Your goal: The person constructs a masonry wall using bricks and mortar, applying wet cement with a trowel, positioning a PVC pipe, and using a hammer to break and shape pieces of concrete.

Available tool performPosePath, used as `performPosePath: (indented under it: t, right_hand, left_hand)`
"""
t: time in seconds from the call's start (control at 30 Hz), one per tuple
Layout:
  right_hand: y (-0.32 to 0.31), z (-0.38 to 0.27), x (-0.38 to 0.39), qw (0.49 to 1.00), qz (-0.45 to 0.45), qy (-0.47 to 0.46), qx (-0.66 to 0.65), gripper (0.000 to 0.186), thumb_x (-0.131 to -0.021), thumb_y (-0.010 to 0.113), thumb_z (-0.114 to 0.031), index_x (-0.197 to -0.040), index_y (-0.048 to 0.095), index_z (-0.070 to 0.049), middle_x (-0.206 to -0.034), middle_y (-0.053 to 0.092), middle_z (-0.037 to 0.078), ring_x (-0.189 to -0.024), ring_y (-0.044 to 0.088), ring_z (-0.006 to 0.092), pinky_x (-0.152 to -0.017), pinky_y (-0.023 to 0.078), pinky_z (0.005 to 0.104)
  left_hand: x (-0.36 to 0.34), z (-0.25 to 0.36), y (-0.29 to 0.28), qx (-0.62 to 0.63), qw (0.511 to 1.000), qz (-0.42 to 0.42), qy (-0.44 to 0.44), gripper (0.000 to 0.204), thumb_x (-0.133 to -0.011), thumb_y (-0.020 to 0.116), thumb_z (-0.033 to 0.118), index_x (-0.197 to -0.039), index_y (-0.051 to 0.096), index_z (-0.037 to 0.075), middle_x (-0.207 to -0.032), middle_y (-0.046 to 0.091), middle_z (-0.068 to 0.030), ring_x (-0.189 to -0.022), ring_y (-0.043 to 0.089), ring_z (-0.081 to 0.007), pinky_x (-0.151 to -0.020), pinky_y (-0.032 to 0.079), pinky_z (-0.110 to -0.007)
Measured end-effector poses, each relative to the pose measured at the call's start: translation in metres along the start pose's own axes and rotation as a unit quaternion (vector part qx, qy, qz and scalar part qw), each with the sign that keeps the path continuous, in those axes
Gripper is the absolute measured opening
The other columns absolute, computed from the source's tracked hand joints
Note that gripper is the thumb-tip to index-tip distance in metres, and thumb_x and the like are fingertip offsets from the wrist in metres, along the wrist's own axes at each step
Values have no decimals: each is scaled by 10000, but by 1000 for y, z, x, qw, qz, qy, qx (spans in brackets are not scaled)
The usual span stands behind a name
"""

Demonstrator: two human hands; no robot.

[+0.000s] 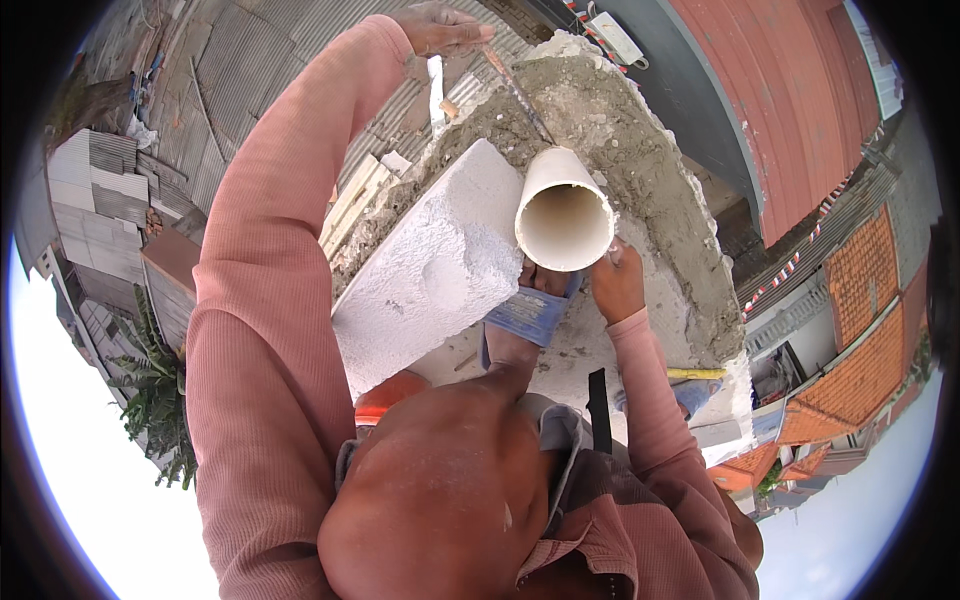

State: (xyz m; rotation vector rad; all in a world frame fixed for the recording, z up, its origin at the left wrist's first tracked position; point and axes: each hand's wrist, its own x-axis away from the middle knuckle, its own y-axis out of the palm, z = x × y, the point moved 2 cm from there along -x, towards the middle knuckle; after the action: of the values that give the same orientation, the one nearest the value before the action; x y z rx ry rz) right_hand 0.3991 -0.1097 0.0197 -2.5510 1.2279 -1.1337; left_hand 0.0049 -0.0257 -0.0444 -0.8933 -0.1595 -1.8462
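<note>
My left hand, arm stretched far out, pinches the upper end of a thin rusty metal rod. The rod's lower end reaches the far end of a white plastic pipe. This pipe's open mouth faces me. My right hand is closed at the lower right of the pipe's rim, fingers curled against it; the thumb side is partly hidden. To the left of the pipe lies a white lightweight concrete block, tilted. Wet grey mortar covers the ledge around the pipe.
My foot in a blue sandal is beside the block, under the pipe. A yellow strip lies at the ledge's right. Beyond the edge are corrugated roofs and a red roof far below. Wooden strips lie left of the mortar.
</note>
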Motion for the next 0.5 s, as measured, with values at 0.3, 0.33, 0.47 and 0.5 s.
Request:
performPosePath:
  t: [0.3, 0.33, 0.47, 0.5]
  right_hand:
    - [-6, 6, 13, 998, 5, 9, -56, 448, -1041, 531, -371, -1130, 678, 43, -789, 690, 187, -726, 590, 175, -716, 492, 329]
    - [1, 2, -6, 999, -3, -34, -7, 453, -1041, 526, -381, -1150, 682, 30, -794, 692, 188, -731, 610, 182, -718, 494, 334]
    - [0, 7, 36, 997, -11, 53, -47, 470, -1037, 515, -411, -1131, 690, 15, -768, 674, 195, -718, 619, 203, -714, 495, 344]
    - [-7, 13, 42, 998, -4, 61, -33, 472, -1035, 517, -415, -1104, 692, 17, -753, 664, 193, -706, 606, 204, -707, 492, 343]
  left_hand:
    - [17, 30, 0, -72, 997, -5, 1, 605, -878, 581, 730, -841, 701, 138, -748, 566, -20, -741, 571, -191, -796, 463, -353]
    - [-3, 2, -18, -2, 997, 57, -54, 521, -923, 587, 640, -924, 732, 139, -712, 527, 20, -672, 500, -129, -672, 403, -304]
    - [15, 26, 15, -23, 999, -7, -30, 445, -953, 610, 564, -927, 743, 140, -727, 544, 56, -657, 474, -70, -603, 390, -253]
    - [23, 34, 26, -32, 999, -32, -11, 445, -951, 613, 565, -891, 732, 141, -737, 555, 54, -671, 482, -69, -612, 394, -252]
